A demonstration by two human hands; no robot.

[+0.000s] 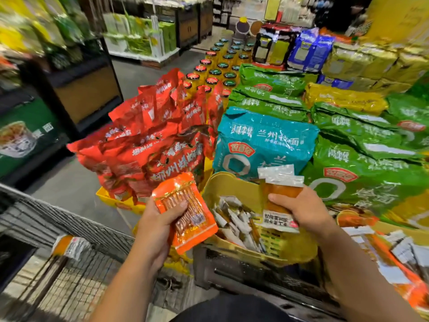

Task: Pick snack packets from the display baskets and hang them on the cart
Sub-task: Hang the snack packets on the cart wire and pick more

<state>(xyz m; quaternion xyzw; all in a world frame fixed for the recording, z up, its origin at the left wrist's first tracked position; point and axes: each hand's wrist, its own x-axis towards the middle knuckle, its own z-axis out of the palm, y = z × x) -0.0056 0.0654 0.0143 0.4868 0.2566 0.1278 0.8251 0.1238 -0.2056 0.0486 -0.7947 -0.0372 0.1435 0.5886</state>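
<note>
Your left hand (157, 226) holds a packet (188, 212) just left of the basket (232, 184). Your right hand (299, 210) holds a second packet (281, 196) above the basket's far right corner. Loose packets (234, 219) lie in the basket. The cart (69, 219) stands to your left, with a hung packet (72, 246) on its wire side. Behind the basket stands a large bag (267, 140), with a pile of bags (157, 140) to its left, stacked bags (371, 173) to its right and rows of jars (220, 68) behind.

A single wide-angle view from the person's head, facing forward and down. The left hand (157, 228) and right hand (299, 208) sit close beneath it, over a basket (224, 182). An aisle (144, 73) recedes beyond.
</note>
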